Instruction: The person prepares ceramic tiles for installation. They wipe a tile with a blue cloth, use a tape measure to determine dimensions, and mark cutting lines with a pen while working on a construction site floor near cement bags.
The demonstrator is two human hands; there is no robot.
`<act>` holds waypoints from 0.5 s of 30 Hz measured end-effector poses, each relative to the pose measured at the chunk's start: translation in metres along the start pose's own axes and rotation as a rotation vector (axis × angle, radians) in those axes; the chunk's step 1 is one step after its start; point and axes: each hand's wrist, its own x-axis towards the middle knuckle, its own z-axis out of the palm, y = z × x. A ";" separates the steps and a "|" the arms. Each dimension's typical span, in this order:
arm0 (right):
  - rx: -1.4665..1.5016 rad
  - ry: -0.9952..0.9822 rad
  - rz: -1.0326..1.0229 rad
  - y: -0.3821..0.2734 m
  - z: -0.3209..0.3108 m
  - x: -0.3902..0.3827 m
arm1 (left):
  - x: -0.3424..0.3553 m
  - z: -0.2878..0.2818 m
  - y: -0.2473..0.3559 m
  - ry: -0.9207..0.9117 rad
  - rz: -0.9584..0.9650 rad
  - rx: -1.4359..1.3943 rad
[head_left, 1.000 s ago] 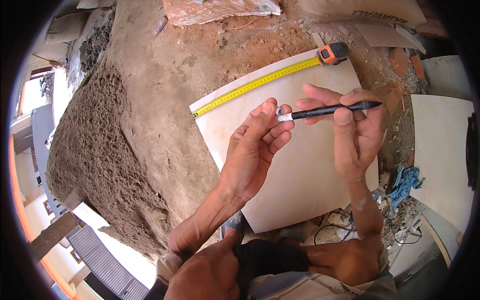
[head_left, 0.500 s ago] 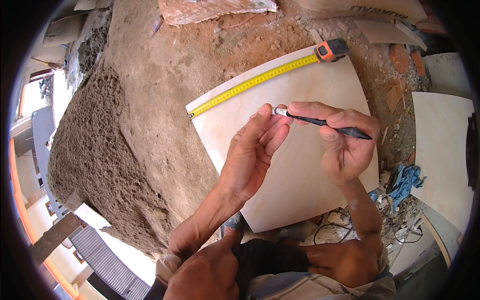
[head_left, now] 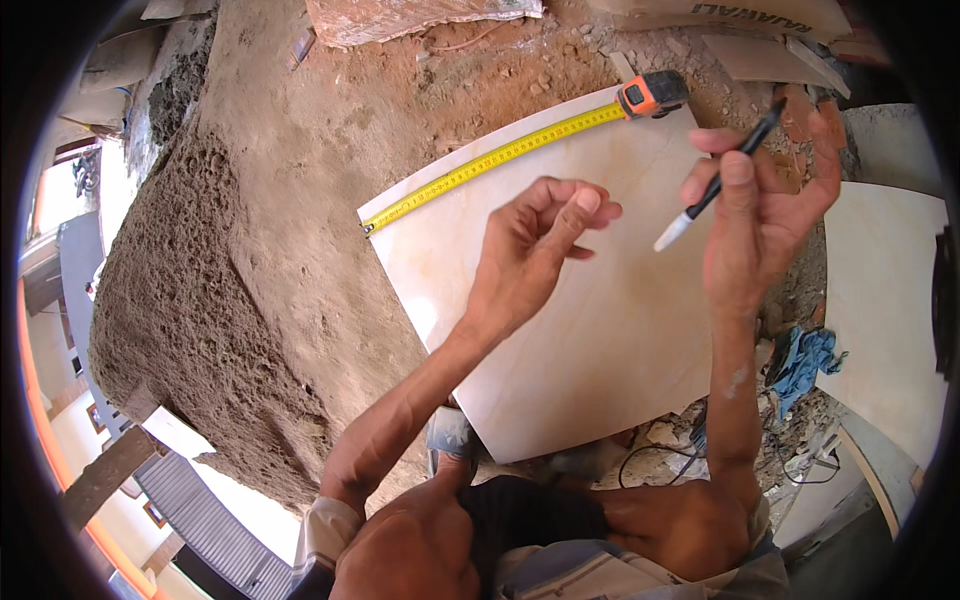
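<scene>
My right hand (head_left: 755, 215) grips a slim black pen (head_left: 708, 195) with a white end, which points down and to the left above the cream tile (head_left: 590, 330). Thumb and fingers of my left hand (head_left: 535, 245) are pinched together over the tile's middle, apart from the pen. Whatever sits in that pinch, if anything, is hidden. An orange and black tape measure (head_left: 652, 94) rests at the tile's far corner. Its yellow blade (head_left: 500, 155) runs out along the far edge, the hooked end at the left corner.
A mound of grey sand (head_left: 200, 330) rises at the left. Another cream tile (head_left: 885, 310) lies at the right, with a crumpled blue cloth (head_left: 805, 365) beside it. Sacks (head_left: 420, 20) and broken brick pieces lie along the far side. A dark cable loops near my right knee.
My hands have moved apart. The right has lifted rightward with the pen, turning its white end downward. My left hand has let go of the pen's white end and curled its fingers.
</scene>
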 end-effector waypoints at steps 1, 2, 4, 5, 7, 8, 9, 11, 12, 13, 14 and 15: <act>0.007 0.028 -0.020 0.005 -0.025 0.007 | 0.018 -0.009 -0.004 0.061 0.179 0.216; 0.034 0.054 -0.033 0.010 -0.042 0.009 | 0.036 -0.021 -0.005 0.191 0.307 0.494; 0.090 0.040 0.076 0.016 -0.066 0.007 | 0.062 -0.036 -0.007 0.357 0.448 0.836; 0.111 0.036 0.130 0.017 -0.070 0.007 | 0.075 -0.044 -0.017 0.390 0.559 0.982; 0.081 0.102 0.164 0.024 -0.057 0.001 | 0.092 -0.052 -0.033 0.397 0.688 1.089; 0.064 0.135 0.183 0.027 -0.053 -0.001 | 0.097 -0.051 -0.042 0.385 0.689 1.081; -0.001 0.071 0.151 0.035 -0.057 -0.004 | 0.100 -0.051 -0.051 0.374 0.690 1.073; -0.118 -0.066 0.085 0.059 -0.068 -0.008 | 0.107 -0.047 -0.060 0.384 0.695 1.053; -0.159 -0.106 0.119 0.068 -0.073 -0.009 | 0.112 -0.045 -0.064 0.402 0.700 1.037; -0.205 -0.146 0.155 0.074 -0.075 -0.009 | 0.115 -0.041 -0.068 0.417 0.703 1.017; -0.238 -0.176 0.190 0.079 -0.076 -0.009 | 0.117 -0.039 -0.071 0.433 0.688 1.013; -0.271 -0.207 0.225 0.084 -0.076 -0.009 | 0.118 -0.038 -0.074 0.449 0.673 1.010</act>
